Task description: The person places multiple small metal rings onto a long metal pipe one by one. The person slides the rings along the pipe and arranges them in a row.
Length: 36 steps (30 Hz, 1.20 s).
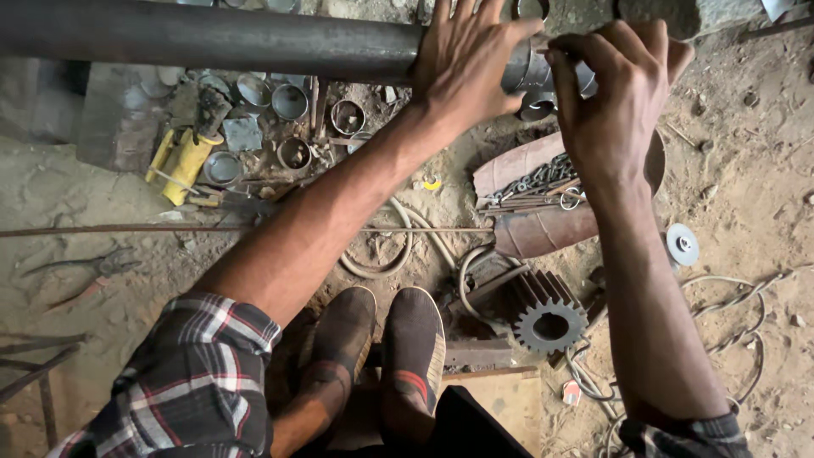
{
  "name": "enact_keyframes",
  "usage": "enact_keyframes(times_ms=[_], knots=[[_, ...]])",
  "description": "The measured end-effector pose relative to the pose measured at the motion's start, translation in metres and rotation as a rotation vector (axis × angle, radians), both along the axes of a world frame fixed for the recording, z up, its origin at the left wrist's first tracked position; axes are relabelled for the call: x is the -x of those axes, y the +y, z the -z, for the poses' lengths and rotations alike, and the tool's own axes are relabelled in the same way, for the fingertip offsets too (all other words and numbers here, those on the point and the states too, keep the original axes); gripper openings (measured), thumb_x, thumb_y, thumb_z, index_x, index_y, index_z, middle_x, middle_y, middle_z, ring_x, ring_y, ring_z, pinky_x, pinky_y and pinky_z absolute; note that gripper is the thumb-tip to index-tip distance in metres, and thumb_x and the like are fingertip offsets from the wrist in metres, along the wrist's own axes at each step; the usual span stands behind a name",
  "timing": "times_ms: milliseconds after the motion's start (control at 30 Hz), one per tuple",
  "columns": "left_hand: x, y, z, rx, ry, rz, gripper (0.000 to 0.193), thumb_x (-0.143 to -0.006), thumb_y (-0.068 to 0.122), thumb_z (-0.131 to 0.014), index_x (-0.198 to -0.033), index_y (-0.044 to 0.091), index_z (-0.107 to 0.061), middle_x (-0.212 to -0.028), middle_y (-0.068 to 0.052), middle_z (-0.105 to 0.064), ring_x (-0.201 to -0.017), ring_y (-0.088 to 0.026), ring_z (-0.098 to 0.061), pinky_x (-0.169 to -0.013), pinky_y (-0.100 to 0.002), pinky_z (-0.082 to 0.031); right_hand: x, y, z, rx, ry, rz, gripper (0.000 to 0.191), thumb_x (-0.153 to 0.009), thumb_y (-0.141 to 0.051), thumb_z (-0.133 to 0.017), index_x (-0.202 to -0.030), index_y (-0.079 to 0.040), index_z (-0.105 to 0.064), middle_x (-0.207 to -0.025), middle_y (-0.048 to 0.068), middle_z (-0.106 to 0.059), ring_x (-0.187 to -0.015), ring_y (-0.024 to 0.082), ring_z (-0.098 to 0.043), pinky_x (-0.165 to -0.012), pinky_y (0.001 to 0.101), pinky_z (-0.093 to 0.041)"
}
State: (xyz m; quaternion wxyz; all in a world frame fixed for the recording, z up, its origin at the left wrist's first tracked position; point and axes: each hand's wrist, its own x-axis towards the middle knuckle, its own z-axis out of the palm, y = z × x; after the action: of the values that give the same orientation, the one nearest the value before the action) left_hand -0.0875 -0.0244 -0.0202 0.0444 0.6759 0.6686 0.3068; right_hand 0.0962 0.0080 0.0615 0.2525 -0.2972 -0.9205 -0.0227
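Left hand (469,64): fingers spread flat on the dark pipe (212,38).
Right hand (615,93): fingers curled (cannot tell around what).
Rusty bowl (543,229): holds chain and rods.

Long dark steel pipe (212,38) — horizontal, raised above the dusty ground (dull, lightly rusted), left hand (466,59) on it

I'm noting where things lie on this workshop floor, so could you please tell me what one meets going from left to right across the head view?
Pliers → yellow tool → cut pipe rings → left hand on the long dark pipe → toothed gear → right hand → small round disc.
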Motion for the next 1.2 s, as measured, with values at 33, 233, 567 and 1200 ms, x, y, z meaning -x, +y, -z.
enact_keyframes(times_ms=[33, 233, 567, 1200], knots=[[0.000, 0.000, -0.002, -0.004, -0.010, -0.009, 0.087, -0.050, 0.048, -0.100, -0.126, 0.018, -0.071, -0.134, -0.013, -0.056, -0.126, -0.030, -0.050, -0.108, -0.056, -0.032, 0.002, 0.001, -0.001, -0.032, -0.012, -0.023, 0.007, -0.101, -0.013, -0.074, -0.104, -0.011, -0.079, -0.103, 0.001, -0.071, -0.107, 0.024, -0.055, -0.105, 0.0481, -0.032], [-0.001, 0.002, -0.011, 0.101, -0.027, -0.031, 0.086, -0.051, 0.047, -0.100, -0.126, 0.018, -0.070, -0.123, -0.012, -0.060, -0.117, -0.029, -0.053, -0.103, -0.053, -0.034, 0.006, 0.004, -0.004, -0.005, -0.110, -0.014, 0.011, -0.098, -0.011, -0.075, -0.108, -0.010, -0.080, -0.105, 0.004, -0.070, -0.118, 0.029, -0.057, -0.104, 0.0533, -0.033], [-0.003, 0.007, 0.007, 0.107, -0.035, -0.016, 0.087, -0.056, 0.049, -0.099, -0.131, 0.018, -0.067, -0.123, -0.011, -0.061, -0.114, -0.026, -0.057, -0.103, -0.051, -0.036, 0.003, 0.018, 0.008, -0.110, -0.164, -0.067, 0.015, -0.102, -0.009, -0.073, -0.115, -0.010, -0.079, -0.123, 0.003, -0.074, -0.125, 0.025, -0.059, -0.118, 0.0535, -0.031], [0.000, 0.000, -0.006, 0.048, -0.042, 0.009, 0.084, -0.055, 0.048, -0.099, -0.127, 0.017, -0.070, -0.120, -0.011, -0.064, -0.111, -0.026, -0.059, -0.098, -0.050, -0.037, 0.001, 0.013, 0.004, -0.103, -0.309, -0.046, 0.010, -0.103, -0.008, -0.068, -0.097, -0.012, -0.073, -0.115, 0.003, -0.076, -0.121, 0.026, -0.060, -0.117, 0.0648, -0.030]])
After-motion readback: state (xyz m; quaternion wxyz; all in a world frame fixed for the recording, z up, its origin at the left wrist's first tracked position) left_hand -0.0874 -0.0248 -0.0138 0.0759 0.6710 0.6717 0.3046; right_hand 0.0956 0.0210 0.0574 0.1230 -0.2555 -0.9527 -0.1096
